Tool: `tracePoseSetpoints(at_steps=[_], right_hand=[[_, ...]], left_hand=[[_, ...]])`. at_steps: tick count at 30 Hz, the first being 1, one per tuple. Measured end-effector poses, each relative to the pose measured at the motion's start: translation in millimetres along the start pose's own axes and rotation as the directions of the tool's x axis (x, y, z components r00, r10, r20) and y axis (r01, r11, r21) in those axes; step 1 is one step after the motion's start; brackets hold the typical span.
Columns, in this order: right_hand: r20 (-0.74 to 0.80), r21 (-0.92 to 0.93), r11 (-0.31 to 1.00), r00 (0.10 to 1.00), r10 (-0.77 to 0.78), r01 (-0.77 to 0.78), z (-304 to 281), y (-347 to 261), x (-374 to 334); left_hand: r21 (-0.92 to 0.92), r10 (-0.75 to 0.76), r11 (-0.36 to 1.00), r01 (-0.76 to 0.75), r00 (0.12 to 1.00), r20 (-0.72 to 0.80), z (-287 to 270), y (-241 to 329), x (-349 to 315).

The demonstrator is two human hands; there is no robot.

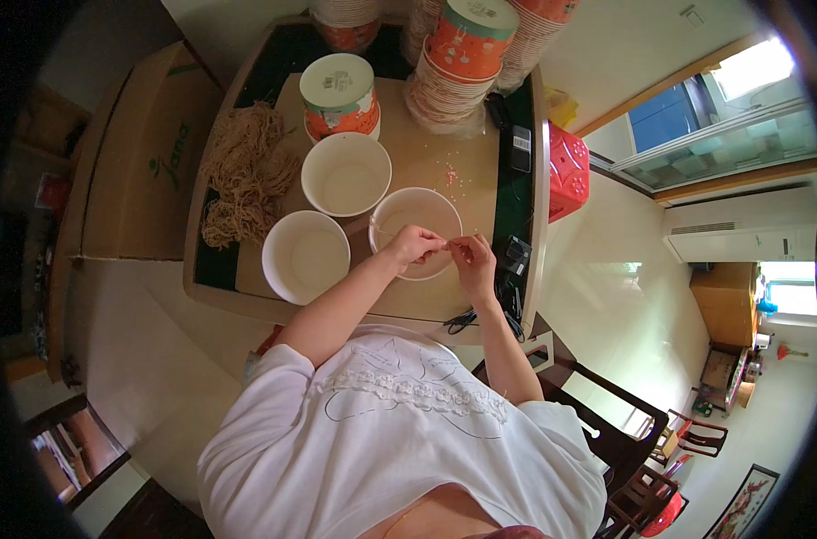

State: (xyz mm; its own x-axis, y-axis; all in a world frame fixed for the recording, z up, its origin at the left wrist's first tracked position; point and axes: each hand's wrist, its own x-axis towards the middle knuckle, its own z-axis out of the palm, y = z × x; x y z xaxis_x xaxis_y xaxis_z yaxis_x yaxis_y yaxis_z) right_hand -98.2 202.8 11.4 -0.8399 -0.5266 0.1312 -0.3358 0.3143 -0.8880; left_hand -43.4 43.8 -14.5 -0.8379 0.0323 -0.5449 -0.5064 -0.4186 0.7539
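Note:
My left hand [415,245] and my right hand [472,259] meet at their fingertips over a white paper bucket [399,199] near the table's front. Both hands are closed in a pinch. From the bucket's left side a thin pale string [384,232] runs to my left fingers. What my right fingertips pinch is too small to make out. Two more open white paper buckets stand close by, one [305,257] left of my left forearm and another [347,173] behind it. A tangled heap of tan string [250,171] lies at the table's left.
An upside-down orange patterned bucket [339,90] and tall bucket stacks [462,63] fill the back of the table. Small pink bits [451,176] lie scattered on the board. Black devices [518,253] and cables line the right edge, beside a red stool [567,171]. A large carton [144,162] stands left.

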Motion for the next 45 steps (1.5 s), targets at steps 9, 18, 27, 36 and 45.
tracePoseSetpoints(at_steps=[9, 18, 27, 36, 45], right_hand=[[0.014, -0.131, 0.991, 1.000, -0.013, 0.015, 0.6, -6.0, -4.5], [0.012, -0.177, 0.984, 1.000, -0.020, 0.022, -1.3, -8.8, -4.0], [0.018, -0.180, 0.982, 0.998, -0.053, 0.055, -1.9, -11.2, -4.4], [0.020, -0.187, 0.980, 0.997, -0.071, 0.074, -0.1, -11.6, -3.2], [0.058, -0.235, 0.960, 0.988, -0.142, 0.152, 5.1, -16.8, 3.8]], left_hand=[[0.043, 0.071, 0.997, -0.065, 0.988, -0.135, 0.1, -1.5, 2.1], [0.136, 0.207, 0.975, -0.174, 0.935, -0.289, -1.7, 0.7, 3.1], [0.285, 0.268, 0.924, -0.256, 0.963, -0.005, -3.9, -6.0, 5.0], [0.385, 0.333, 0.882, -0.272, 0.937, -0.101, -8.7, 2.1, -6.9], [0.365, 0.332, 0.892, -0.268, 0.935, -0.126, -1.7, 12.5, -15.0]])
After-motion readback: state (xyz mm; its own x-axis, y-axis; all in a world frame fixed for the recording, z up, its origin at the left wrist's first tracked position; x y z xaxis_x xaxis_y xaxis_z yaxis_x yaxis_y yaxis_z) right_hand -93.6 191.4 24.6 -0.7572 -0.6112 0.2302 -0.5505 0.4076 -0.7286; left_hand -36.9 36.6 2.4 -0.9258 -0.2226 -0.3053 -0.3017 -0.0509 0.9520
